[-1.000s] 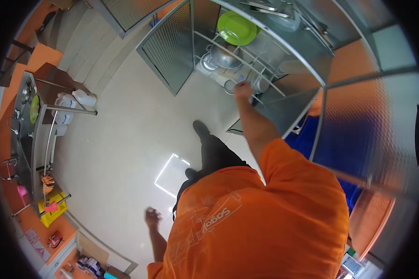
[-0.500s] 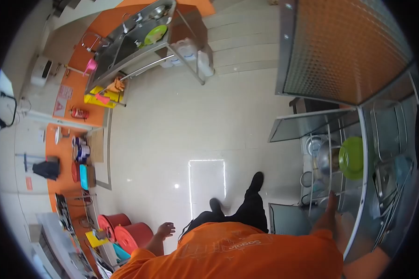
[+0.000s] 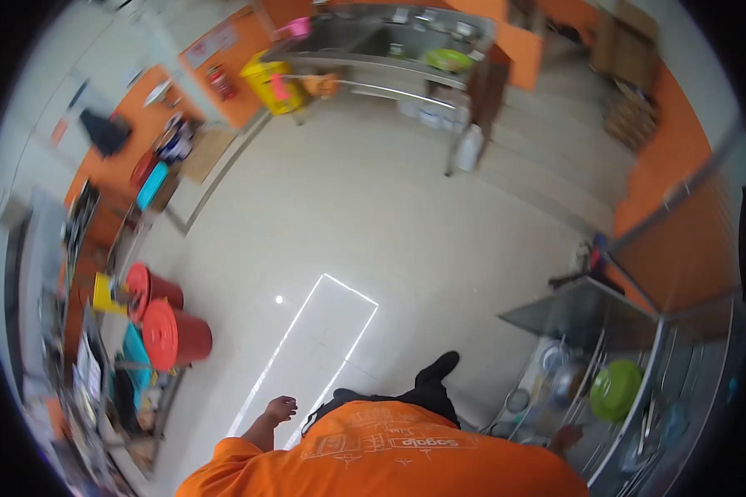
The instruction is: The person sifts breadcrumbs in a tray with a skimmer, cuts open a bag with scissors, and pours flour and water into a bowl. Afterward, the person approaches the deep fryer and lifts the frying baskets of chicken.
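My left hand hangs over the pale floor beside my body, its fingers loosely bent and nothing visible in them. On the other side, my right hand is at the open metal cabinet, close to its lower rack. The hand is small and blurred, so its fingers and any contact are unclear. A green plastic bowl sits in the cabinet just beyond it. Metal pots and other dishes stand on the rack farther in.
An open cabinet door juts over the floor ahead on the right. Red lidded bins stand at left, by a cluttered shelf. At the far side are a steel sink counter holding a green plate, a yellow bucket and steps.
My view has turned to the right, bringing the sink counter to the middle. My right hand has drawn back closer to my body, and my left fingers are more bent.
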A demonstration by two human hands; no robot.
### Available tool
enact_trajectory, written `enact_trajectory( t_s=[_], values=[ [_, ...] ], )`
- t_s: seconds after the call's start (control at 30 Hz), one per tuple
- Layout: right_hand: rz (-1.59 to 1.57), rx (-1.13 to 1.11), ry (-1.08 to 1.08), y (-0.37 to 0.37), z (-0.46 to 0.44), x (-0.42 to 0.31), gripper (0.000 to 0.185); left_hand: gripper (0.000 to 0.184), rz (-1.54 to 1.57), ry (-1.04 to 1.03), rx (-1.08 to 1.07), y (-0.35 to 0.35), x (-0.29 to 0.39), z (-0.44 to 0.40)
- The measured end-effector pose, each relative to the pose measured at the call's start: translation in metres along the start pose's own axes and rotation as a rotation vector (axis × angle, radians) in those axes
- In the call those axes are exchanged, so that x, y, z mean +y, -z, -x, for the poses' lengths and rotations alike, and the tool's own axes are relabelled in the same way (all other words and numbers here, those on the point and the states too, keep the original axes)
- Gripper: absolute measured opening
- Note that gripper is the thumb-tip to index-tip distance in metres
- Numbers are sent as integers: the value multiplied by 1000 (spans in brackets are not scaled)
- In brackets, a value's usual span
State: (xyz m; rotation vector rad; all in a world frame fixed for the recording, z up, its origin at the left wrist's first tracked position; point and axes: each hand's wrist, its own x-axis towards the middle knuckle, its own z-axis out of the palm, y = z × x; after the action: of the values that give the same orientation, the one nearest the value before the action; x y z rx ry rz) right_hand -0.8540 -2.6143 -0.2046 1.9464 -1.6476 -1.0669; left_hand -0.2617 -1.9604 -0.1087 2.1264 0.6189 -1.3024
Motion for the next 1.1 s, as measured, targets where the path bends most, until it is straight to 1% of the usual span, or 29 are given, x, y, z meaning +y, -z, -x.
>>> enact_trajectory(
  t_s=[0.07, 0.13, 0.2, 0.23, 0.27, 0.3, 0.33, 0.37, 0.43, 0.47, 0.5, 0.53, 0.6, 0.67, 0.7, 0.77, 0.8, 0.87, 0.9, 0.97, 1.0, 1.07, 1.1],
  values=[
    [45, 196, 183, 30, 7, -14, 30, 37, 99, -6, 10, 8, -59, -14],
    [-92, 384, 85, 92, 15, -71, 27, 35, 166, -31, 71, 9, -124, -30],
    [-307, 586, 40, 163, 48, -149, 25, 38, -72, -57, 89, 16, -177, -50],
    [-413, 666, 70, 194, 71, -194, 25, 40, -134, -101, 138, 20, -202, -55],
    [-506, 730, 126, 221, 97, -237, 25, 37, -399, -237, 97, 24, -233, -75],
    [-586, 775, 202, 246, 123, -281, 25, 37, -232, -151, 177, 27, -250, -72],
    [-667, 824, 311, 278, 156, -330, 26, 37, -24, -40, 281, 31, -282, -68],
    [-729, 806, 376, 292, 186, -365, 27, 37, 21, -17, 287, 27, -299, -66],
    [-860, 693, 564, 345, 248, -427, 29, 36, 260, -22, 436, 38, -326, -62],
    [-962, 586, 697, 369, 281, -453, 31, 35, 344, 15, 434, 42, -335, -59],
    [-1144, 368, 865, 408, 338, -465, 32, 34, 401, 7, 418, 45, -346, -57],
    [-1318, 112, 988, 449, 396, -476, 33, 34, 461, -2, 398, 45, -355, -56],
    [-1316, -184, 1398, 473, 419, -532, 29, 34, 524, 58, 429, 42, -375, -54],
    [-1184, 103, 1744, 504, 503, -563, 23, 34, 581, 125, 458, 39, -394, -56],
    [-1162, 83, 1766, 512, 535, -586, 23, 34, 638, 186, 473, 38, -405, -58],
    [-1003, -164, 2002, 524, 601, -636, 22, 35, 750, 305, 471, 35, -427, -58],
    [-985, -191, 2025, 527, 639, -661, 22, 35, 764, 332, 485, 32, -439, -58],
    [-655, -457, 2006, 545, 726, -705, 23, 35, 920, 343, 470, 32, -455, -50],
    [-609, -478, 2029, 551, 766, -736, 23, 35, 951, 376, 479, 33, -456, -47],
    [-509, -691, 2029, 541, 853, -801, 22, 32, 1283, 514, 644, 32, -462, -22],
    [-458, -740, 2054, 538, 901, -818, 22, 32, 1304, 567, 678, 32, -464, -5],
    [-325, -915, 1942, 547, 1013, -846, 20, 24, 1585, 686, 557, 53, -462, 10],
    [-297, -925, 1967, 548, 1065, -852, 20, 22, 1722, 711, 610, 56, -460, 14]
  ],
)
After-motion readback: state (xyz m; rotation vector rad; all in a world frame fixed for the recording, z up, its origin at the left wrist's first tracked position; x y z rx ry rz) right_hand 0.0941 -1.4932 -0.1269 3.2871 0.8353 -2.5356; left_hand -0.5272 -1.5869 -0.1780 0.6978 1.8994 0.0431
